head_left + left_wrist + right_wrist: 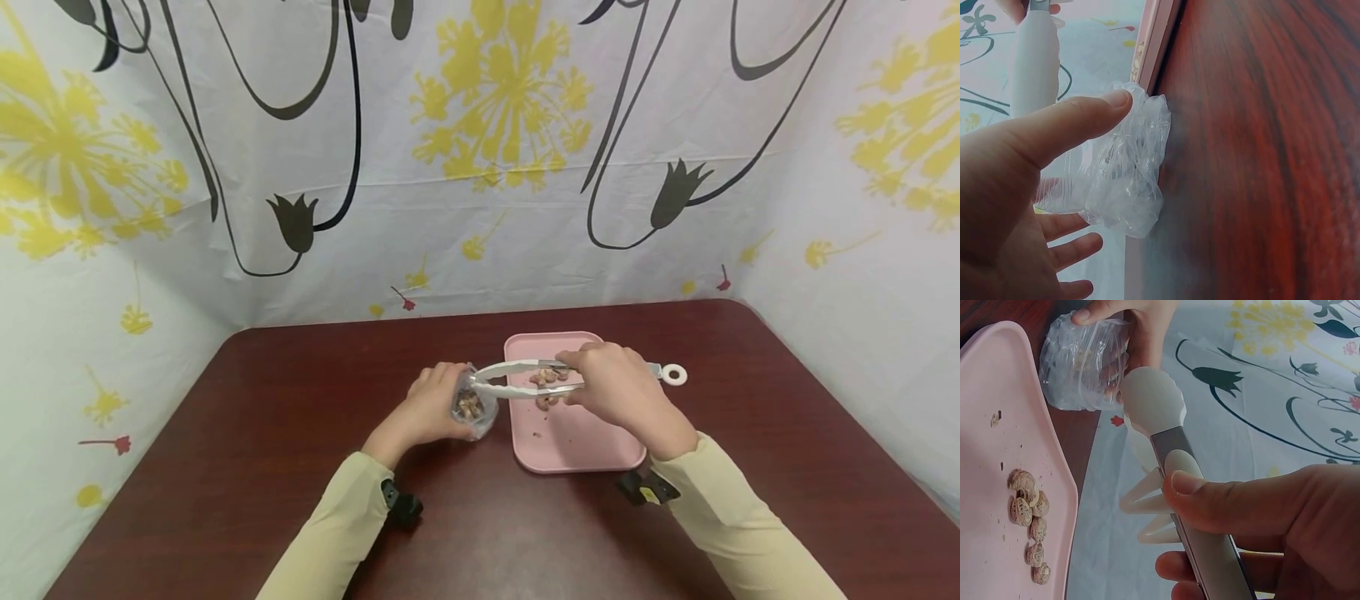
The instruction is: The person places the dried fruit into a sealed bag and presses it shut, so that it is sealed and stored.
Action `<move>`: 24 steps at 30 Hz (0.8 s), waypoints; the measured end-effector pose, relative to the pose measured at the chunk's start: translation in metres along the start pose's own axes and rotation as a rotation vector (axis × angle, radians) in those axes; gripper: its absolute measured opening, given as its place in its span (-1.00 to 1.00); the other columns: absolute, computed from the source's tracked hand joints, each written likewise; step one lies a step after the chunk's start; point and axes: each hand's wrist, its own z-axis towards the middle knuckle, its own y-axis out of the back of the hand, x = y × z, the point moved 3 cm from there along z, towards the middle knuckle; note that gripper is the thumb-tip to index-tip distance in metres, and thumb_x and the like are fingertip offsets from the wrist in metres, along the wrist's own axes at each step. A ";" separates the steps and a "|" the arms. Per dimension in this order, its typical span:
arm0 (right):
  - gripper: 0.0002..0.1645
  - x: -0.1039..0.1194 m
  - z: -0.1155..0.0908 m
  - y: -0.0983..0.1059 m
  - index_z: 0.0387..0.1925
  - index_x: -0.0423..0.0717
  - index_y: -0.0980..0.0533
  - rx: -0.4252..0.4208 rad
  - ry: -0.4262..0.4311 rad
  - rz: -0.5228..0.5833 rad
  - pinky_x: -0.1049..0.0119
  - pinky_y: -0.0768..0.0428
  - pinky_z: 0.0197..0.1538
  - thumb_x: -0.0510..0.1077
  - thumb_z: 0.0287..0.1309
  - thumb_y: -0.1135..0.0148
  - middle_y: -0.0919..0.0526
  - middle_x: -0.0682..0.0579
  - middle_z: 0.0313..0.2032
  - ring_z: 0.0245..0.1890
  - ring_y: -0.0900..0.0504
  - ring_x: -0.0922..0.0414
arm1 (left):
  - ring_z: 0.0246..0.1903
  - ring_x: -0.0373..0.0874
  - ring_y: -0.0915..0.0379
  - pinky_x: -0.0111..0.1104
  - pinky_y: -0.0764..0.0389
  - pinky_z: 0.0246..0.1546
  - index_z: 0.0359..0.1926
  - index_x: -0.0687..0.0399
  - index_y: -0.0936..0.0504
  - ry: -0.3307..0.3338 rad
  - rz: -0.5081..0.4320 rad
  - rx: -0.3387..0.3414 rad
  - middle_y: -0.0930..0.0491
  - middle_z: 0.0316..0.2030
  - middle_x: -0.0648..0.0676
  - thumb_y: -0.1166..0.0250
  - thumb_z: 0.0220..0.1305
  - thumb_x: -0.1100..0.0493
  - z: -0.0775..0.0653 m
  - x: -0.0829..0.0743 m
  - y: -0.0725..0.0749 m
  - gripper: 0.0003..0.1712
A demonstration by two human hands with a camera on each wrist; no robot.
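In the head view my left hand (431,406) holds a clear plastic bag (486,421) upright on the table. Its thumb (1094,119) lies along the near side of the bag, with several fingers on the far side. Brown pieces show inside the bag's opening. My right hand (618,383) grips a pair of tongs (1179,450) with white scalloped heads and metal arms. The tong heads are at the bag's mouth; whether anything is between them cannot be seen. Several brown, rough-skinned pieces like unshelled peanuts (1021,512) lie on a pink tray (577,450) under the tongs.
The dark red-brown wooden table (300,425) extends around the tray and bag. Dark crumbs (1001,465) are scattered on the tray. A white cloth (465,233) with yellow and grey flower prints hangs behind the table and along both sides.
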 end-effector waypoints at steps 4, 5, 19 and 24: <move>-0.47 -0.004 -0.001 0.000 -0.09 0.02 -0.64 0.008 -0.009 -0.001 0.14 -0.48 -0.48 -0.08 -0.24 -0.55 -0.66 0.01 -0.41 -0.43 -0.63 0.00 | 0.08 0.08 -0.24 -0.03 -0.28 0.15 0.32 0.11 -0.26 -0.008 0.002 -0.010 -0.36 0.16 0.16 -0.63 -0.32 -0.02 0.000 0.000 0.000 0.13; -0.46 -0.005 -0.001 0.000 -0.08 0.01 -0.64 0.012 -0.014 0.002 0.14 -0.48 -0.48 -0.08 -0.24 -0.54 -0.66 0.01 -0.40 -0.42 -0.63 0.00 | 0.08 0.08 -0.24 -0.03 -0.28 0.15 0.32 0.11 -0.26 -0.009 0.002 -0.011 -0.36 0.16 0.16 -0.63 -0.32 -0.02 0.000 0.000 0.000 0.13; -0.46 -0.024 -0.012 0.000 -0.07 0.05 -0.63 0.039 -0.088 0.048 0.11 -0.48 -0.43 -0.14 -0.24 -0.52 -0.69 0.04 -0.37 -0.42 -0.61 0.03 | 0.09 0.09 -0.23 -0.02 -0.28 0.16 0.33 0.13 -0.24 -0.003 -0.007 -0.010 -0.35 0.16 0.16 -0.63 -0.32 -0.05 -0.002 0.000 0.000 0.16; -0.47 -0.030 -0.016 0.001 -0.09 0.05 -0.64 0.045 -0.110 0.035 0.12 -0.47 -0.44 -0.15 -0.26 -0.52 -0.65 0.06 -0.44 -0.47 -0.58 0.06 | 0.09 0.09 -0.23 -0.01 -0.28 0.16 0.33 0.13 -0.24 -0.006 -0.010 -0.014 -0.35 0.16 0.16 -0.63 -0.33 -0.06 -0.002 0.000 0.000 0.17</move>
